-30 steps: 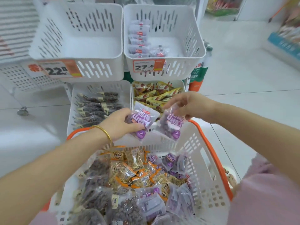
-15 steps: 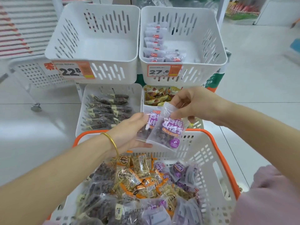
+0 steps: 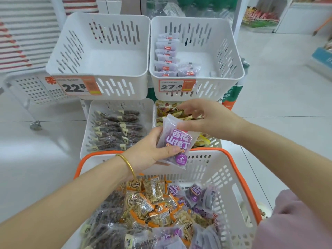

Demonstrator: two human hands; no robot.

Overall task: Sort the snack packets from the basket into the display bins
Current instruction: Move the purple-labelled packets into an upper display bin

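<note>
My left hand (image 3: 147, 151) grips a stack of purple-printed snack packets (image 3: 177, 141) above the far rim of the orange-rimmed white basket (image 3: 239, 177). My right hand (image 3: 212, 121) hovers just above, thumb touching the stack's top edge, fingers loosely spread over the lower right bin (image 3: 215, 141) of yellow packets. The basket holds several mixed orange, dark and purple packets (image 3: 154, 209). The upper right bin (image 3: 228, 56), tagged 27.6, has a row of matching pale purple packets (image 3: 167, 58). The upper left bin (image 3: 71, 56), tagged 22.8, holds nothing. Dark packets (image 3: 116, 130) fill the lower left bin (image 3: 85, 133).
A white perforated rack (image 3: 32, 90) on a caster (image 3: 36, 125) stands to the left on the pale tiled floor. A green and orange pack (image 3: 231, 94) sits behind the bins at right. Store shelves (image 3: 260, 17) line the far right.
My right hand has laid its purple packet onto the one in my left hand and let go of it. Both packets are now one stack in my left hand. The view shifted right.
</note>
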